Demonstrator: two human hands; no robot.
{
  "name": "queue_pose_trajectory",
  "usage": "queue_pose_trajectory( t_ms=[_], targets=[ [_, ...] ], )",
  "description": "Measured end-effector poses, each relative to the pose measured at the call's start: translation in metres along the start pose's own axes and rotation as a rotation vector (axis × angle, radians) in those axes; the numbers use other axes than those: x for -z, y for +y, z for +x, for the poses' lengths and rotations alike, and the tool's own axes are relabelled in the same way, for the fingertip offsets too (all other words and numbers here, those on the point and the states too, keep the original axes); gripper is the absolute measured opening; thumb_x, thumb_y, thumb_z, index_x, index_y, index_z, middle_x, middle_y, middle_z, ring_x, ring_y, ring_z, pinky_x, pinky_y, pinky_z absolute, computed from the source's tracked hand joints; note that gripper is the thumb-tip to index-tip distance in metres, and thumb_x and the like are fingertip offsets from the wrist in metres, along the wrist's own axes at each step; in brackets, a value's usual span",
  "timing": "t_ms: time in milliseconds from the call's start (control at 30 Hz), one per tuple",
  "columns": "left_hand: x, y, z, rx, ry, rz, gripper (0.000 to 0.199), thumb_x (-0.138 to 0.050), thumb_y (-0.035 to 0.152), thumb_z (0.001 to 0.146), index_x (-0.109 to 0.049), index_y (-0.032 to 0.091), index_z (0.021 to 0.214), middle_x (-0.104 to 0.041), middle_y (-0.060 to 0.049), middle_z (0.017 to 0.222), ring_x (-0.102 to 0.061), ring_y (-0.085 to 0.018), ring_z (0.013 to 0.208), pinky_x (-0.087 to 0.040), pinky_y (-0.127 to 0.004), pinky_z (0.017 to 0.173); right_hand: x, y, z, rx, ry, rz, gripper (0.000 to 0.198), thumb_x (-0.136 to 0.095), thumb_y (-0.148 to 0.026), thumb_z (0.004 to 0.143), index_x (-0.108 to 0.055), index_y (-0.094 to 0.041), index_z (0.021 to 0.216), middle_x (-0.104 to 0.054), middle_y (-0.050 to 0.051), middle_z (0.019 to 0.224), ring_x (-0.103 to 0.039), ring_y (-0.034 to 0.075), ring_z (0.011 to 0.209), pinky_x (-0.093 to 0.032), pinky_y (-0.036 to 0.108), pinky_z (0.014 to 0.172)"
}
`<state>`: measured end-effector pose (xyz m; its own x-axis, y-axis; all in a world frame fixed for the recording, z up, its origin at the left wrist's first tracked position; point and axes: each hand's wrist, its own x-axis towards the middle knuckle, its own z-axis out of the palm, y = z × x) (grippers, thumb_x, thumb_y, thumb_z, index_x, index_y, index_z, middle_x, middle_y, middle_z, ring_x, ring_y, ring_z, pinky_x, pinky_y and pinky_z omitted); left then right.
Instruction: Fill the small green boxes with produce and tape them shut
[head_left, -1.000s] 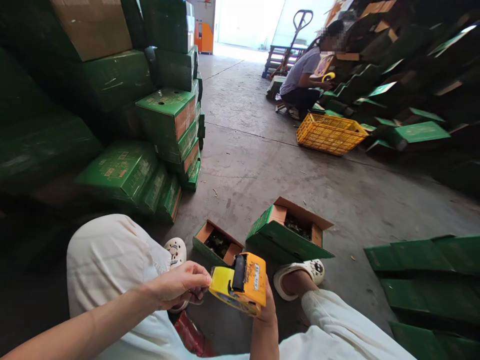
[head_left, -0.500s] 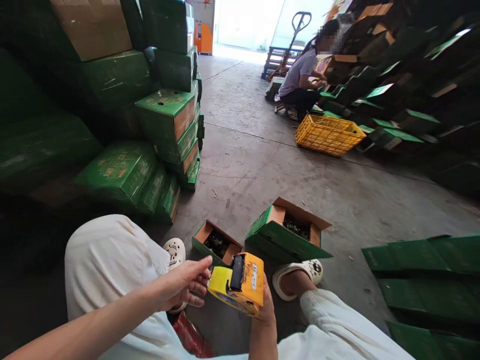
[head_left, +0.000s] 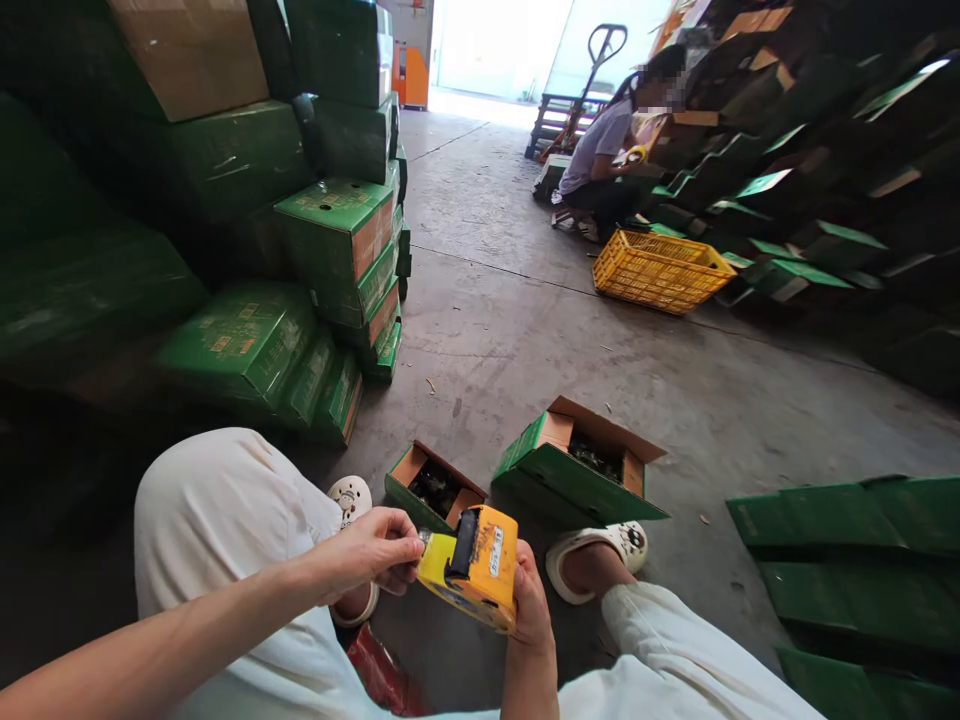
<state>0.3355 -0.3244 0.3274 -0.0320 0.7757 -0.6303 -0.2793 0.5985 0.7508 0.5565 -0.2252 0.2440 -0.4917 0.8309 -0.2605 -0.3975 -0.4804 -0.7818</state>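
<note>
Remotely, I see the tape dispenser (head_left: 484, 575) above the floor (head_left: 480, 350), long axis roughly crosswise, yellow roll (head_left: 436, 560) pointing left, orange casing (head_left: 501, 575) scuffed; the right hand (head_left: 531, 600) grips it, the left hand (head_left: 386, 555), fingers pinched narrow, holds what I cannot tell
</note>
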Motion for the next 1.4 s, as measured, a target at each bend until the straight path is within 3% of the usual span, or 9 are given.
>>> queue_pose_trajectory(
  t_ms=[133, 267, 533, 733, 1000, 1167, 1400],
  targets=[
    [0.004, 0.001, 0.000, 0.116, -0.054, -0.130, 0.058, -0.097, 0.051, 0.060, -0.066, 0.014, 0.093, -0.071, -0.004, 0.086, -0.068, -0.014, 0.075, -0.055, -0.031, 0.073, 0.005, 0.003, 0.002, -0.024, -0.014, 0.022, 0.054, -0.098, -0.062, 0.052, -0.070, -0.022, 0.074, -0.073, 0.001, 0.067, -0.064, 0.019, 0.055, -0.054, 0.027, 0.051],
    [0.003, 0.001, -0.001, 0.140, -0.038, -0.209, 0.055, -0.102, 0.033, 0.051, -0.068, 0.012, 0.090, -0.069, -0.002, 0.075, -0.066, -0.013, 0.069, -0.056, -0.031, 0.073, 0.011, 0.007, 0.003, -0.032, -0.013, 0.021, 0.056, -0.097, -0.062, 0.053, -0.075, -0.020, 0.083, -0.075, 0.003, 0.072, -0.065, 0.019, 0.056, -0.055, 0.028, 0.054],
    [0.003, 0.003, 0.003, 0.159, -0.067, -0.315, 0.037, -0.093, 0.020, 0.057, -0.073, 0.011, 0.087, -0.070, -0.003, 0.071, -0.064, -0.012, 0.064, -0.061, -0.034, 0.077, 0.003, 0.003, 0.001, 0.007, -0.034, -0.041, 0.056, -0.095, -0.067, 0.054, -0.068, -0.021, 0.072, -0.068, -0.001, 0.062, -0.058, 0.015, 0.050, -0.051, 0.024, 0.048],
    [0.003, 0.004, 0.003, 0.273, -0.050, -0.412, 0.046, -0.097, 0.033, 0.056, -0.073, 0.012, 0.089, -0.072, -0.004, 0.079, -0.064, -0.012, 0.067, -0.064, -0.038, 0.077, -0.002, 0.002, 0.000, 0.001, -0.037, -0.066, 0.059, -0.093, -0.069, 0.055, -0.058, -0.022, 0.063, -0.061, -0.002, 0.056, -0.056, 0.015, 0.050, -0.050, 0.023, 0.047],
    [-0.001, -0.003, 0.007, 0.224, -0.015, -0.338, 0.055, -0.106, 0.035, 0.048, -0.072, 0.011, 0.084, -0.067, -0.001, 0.070, -0.058, -0.008, 0.060, -0.063, -0.035, 0.075, 0.001, 0.002, -0.002, 0.019, -0.041, -0.086, 0.057, -0.092, -0.067, 0.059, -0.059, -0.022, 0.066, -0.061, -0.003, 0.057, -0.050, 0.011, 0.047, -0.045, 0.020, 0.045],
    [-0.001, -0.002, 0.007, 0.228, 0.008, -0.262, 0.059, -0.106, 0.042, 0.044, -0.069, 0.013, 0.080, -0.064, 0.001, 0.067, -0.057, -0.009, 0.061, -0.063, -0.035, 0.070, 0.000, 0.003, -0.001, 0.005, -0.024, -0.087, 0.055, -0.094, -0.065, 0.057, -0.065, -0.021, 0.072, -0.065, -0.001, 0.061, -0.055, 0.013, 0.049, -0.049, 0.022, 0.048],
    [-0.007, 0.028, -0.005, 0.057, -0.012, -0.294, 0.056, -0.104, 0.045, 0.049, -0.066, 0.012, 0.073, -0.061, 0.002, 0.064, -0.057, -0.006, 0.058, -0.057, -0.024, 0.067, -0.003, -0.008, 0.000, -0.054, -0.253, -0.176, 0.063, -0.083, -0.078, 0.064, -0.074, -0.017, 0.079, -0.067, 0.004, 0.063, -0.059, 0.019, 0.054, -0.047, 0.027, 0.051]
  ],
)
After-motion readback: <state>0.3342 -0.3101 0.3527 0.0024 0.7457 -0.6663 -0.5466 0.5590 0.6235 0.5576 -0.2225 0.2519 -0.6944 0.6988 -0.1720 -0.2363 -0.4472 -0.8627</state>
